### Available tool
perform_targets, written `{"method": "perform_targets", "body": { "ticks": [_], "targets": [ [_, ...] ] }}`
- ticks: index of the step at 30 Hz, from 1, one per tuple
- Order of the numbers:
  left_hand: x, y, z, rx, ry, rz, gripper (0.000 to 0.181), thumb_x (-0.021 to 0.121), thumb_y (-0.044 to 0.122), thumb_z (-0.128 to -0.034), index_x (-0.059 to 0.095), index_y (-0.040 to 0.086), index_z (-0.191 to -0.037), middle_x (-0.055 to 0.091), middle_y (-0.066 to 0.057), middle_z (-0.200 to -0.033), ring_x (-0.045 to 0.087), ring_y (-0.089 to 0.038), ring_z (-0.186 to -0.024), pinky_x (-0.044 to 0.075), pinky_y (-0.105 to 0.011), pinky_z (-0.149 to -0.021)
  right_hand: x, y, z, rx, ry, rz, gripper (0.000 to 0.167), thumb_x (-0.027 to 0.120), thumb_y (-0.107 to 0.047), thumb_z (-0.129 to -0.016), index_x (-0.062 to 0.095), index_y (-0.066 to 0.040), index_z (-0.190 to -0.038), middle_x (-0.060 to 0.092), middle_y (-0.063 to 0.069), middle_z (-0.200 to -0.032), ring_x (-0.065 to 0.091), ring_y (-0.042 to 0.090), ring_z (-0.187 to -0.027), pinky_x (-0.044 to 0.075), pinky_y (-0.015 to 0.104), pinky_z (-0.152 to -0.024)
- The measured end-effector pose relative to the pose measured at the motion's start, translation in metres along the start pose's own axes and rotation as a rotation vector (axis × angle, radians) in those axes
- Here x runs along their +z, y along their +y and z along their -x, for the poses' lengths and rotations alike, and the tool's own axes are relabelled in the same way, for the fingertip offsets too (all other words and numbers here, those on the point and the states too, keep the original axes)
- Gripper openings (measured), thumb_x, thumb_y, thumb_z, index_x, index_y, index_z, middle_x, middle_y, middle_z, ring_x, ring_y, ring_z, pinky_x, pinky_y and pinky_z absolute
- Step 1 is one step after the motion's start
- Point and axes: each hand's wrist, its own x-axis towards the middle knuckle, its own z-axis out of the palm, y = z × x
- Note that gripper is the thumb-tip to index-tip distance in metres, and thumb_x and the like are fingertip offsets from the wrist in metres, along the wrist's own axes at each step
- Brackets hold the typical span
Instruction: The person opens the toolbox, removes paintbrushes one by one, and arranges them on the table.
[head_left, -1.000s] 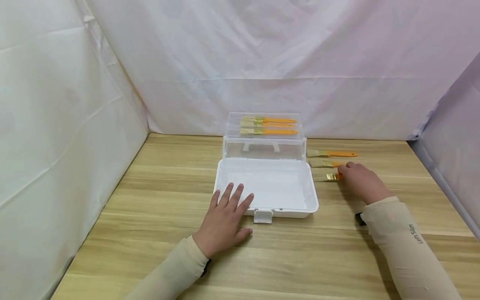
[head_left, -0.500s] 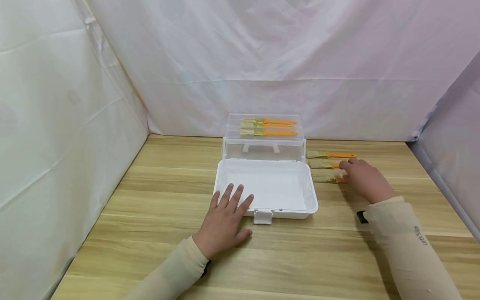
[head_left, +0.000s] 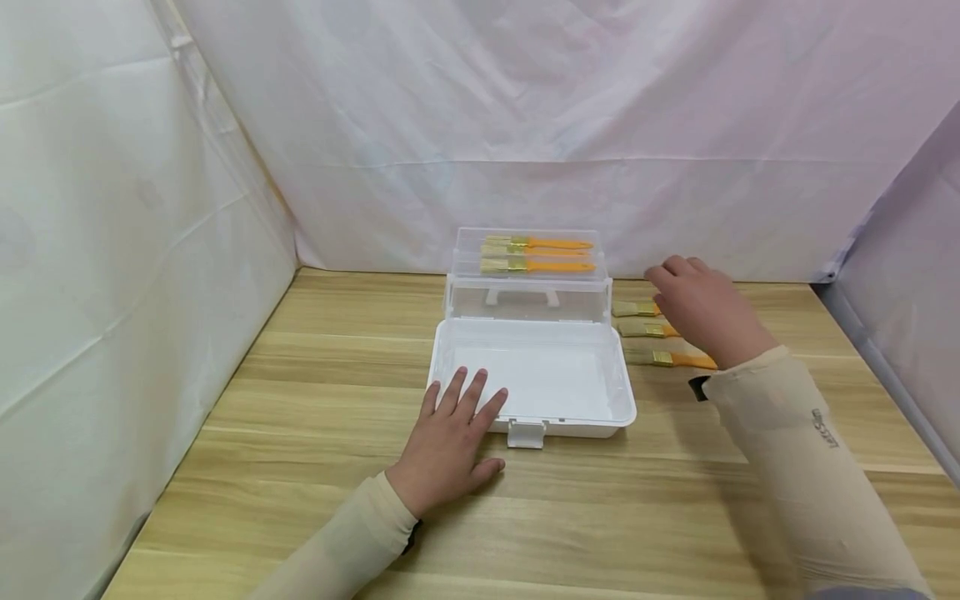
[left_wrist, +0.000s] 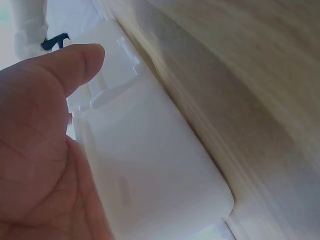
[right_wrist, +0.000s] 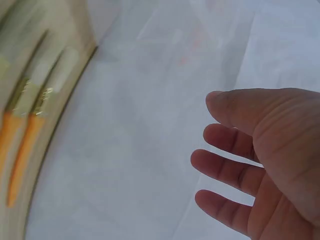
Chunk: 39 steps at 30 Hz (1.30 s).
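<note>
A white plastic box (head_left: pixel 632 410) stands with its clear lid (head_left: pixel 459 296) raised at the back. My left hand (head_left: pixel 442 458) lies with fingers spread over the box's front left rim; in the left wrist view its thumb is near the latch (left_wrist: pixel 112 75). To the right of the box, three flat paintbrushes with orange handles lie in a row: a back one (head_left: pixel 635 308), a middle one (head_left: pixel 651 330) and a front one (head_left: pixel 682 360). Raised above the back brush, my right hand (head_left: pixel 708 312) holds nothing, its fingers slightly bent, and hides part of the handles.
Three more paintbrushes (head_left: pixel 540 267) lie side by side at the clear lid's far part. A white cloth (head_left: pixel 525 100) hangs behind the wooden table (head_left: pixel 322 367), with further cloth sheets at the left (head_left: pixel 112 250) and right (head_left: pixel 915 250).
My right hand has let go of the front paintbrush, which now lies slightly nearer with its handle uncovered, and has risen away toward the back left. My left hand has stayed still.
</note>
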Motion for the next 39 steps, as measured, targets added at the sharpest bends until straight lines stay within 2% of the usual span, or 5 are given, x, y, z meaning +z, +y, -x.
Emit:
{"method": "perform_targets", "body": {
  "ticks": [12, 22, 28, 33, 39],
  "targets": [
    [0.001, 0.0, 0.0, 0.003, 0.015, -0.003, 0.086, 0.065, 0.061, -0.0849, 0.038, 0.017, -0.153, 0.032, -0.018, -0.157, 0.024, -0.041, -0.145, 0.023, -0.063, -0.111, -0.015, -0.037, -0.051, -0.138, 0.079, 0.076, 0.033, 0.072, -0.002, -0.088, 0.061, -0.001, -0.119, 0.059, 0.017, -0.108, 0.058, 0.037, -0.098, 0.054, 0.047, -0.069],
    [0.0, 0.0, 0.0, -0.004, 0.006, 0.011, 0.086, 0.066, 0.061, -0.0848, 0.038, 0.017, -0.153, 0.032, -0.018, -0.157, 0.023, -0.041, -0.145, 0.022, -0.063, -0.111, -0.009, -0.061, -0.077, -0.089, -0.023, 0.001, 0.038, 0.071, -0.008, -0.091, 0.059, -0.004, -0.128, 0.059, 0.018, -0.118, 0.057, 0.036, -0.108, 0.052, 0.048, -0.086],
    [0.0, 0.001, 0.0, -0.004, 0.001, 0.008, 0.085, 0.065, 0.061, -0.0852, 0.038, 0.018, -0.153, 0.032, -0.018, -0.157, 0.023, -0.041, -0.146, 0.022, -0.063, -0.111, 0.0, -0.07, -0.087, -0.099, 0.01, -0.005, 0.038, 0.073, -0.009, -0.09, 0.061, -0.003, -0.125, 0.06, 0.018, -0.117, 0.058, 0.036, -0.108, 0.052, 0.049, -0.087],
    [0.0, 0.002, 0.0, -0.003, -0.005, 0.014, 0.085, 0.064, 0.062, -0.0857, 0.038, 0.018, -0.154, 0.032, -0.018, -0.157, 0.023, -0.041, -0.146, 0.022, -0.063, -0.111, 0.009, -0.073, -0.091, -0.112, 0.027, -0.029, 0.039, 0.073, -0.02, -0.091, 0.062, -0.003, -0.124, 0.061, 0.017, -0.114, 0.058, 0.035, -0.105, 0.051, 0.049, -0.086],
    [0.0, 0.001, 0.0, -0.007, -0.004, 0.008, 0.085, 0.064, 0.062, -0.0854, 0.038, 0.018, -0.154, 0.031, -0.018, -0.158, 0.022, -0.041, -0.146, 0.021, -0.063, -0.111, 0.013, -0.08, -0.097, -0.08, -0.068, -0.039, 0.06, 0.068, -0.044, -0.092, 0.056, -0.004, -0.136, 0.057, 0.017, -0.128, 0.053, 0.037, -0.118, 0.046, 0.054, -0.096]
  ]
}}
